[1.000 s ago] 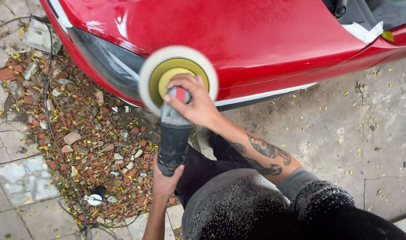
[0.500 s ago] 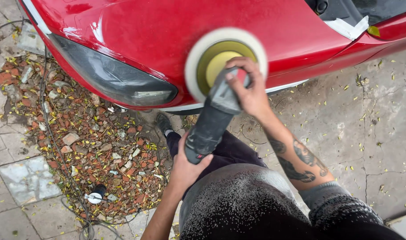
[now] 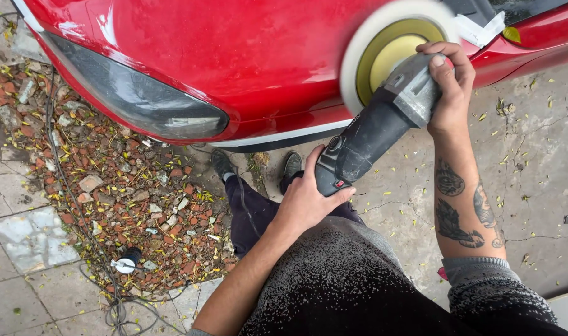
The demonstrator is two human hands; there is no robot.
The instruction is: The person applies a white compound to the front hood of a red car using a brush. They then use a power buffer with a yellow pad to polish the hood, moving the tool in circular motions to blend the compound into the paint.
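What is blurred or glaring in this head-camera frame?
Head view: the polishing pad is smeared by motion blur at its rim; the polisher, left hand and right hand are sharp. Soft daylight puts pale reflections on the red car panel.

1. The left hand (image 3: 309, 202) sits at the centre of the frame, its grip closed, thumb pointing up.
2. Its bare forearm runs down toward the lower middle.
3. The right hand (image 3: 448, 84) is at the upper right, fingers curled shut.
4. Its tattooed forearm drops straight down to a pushed-up sleeve at the lower right.
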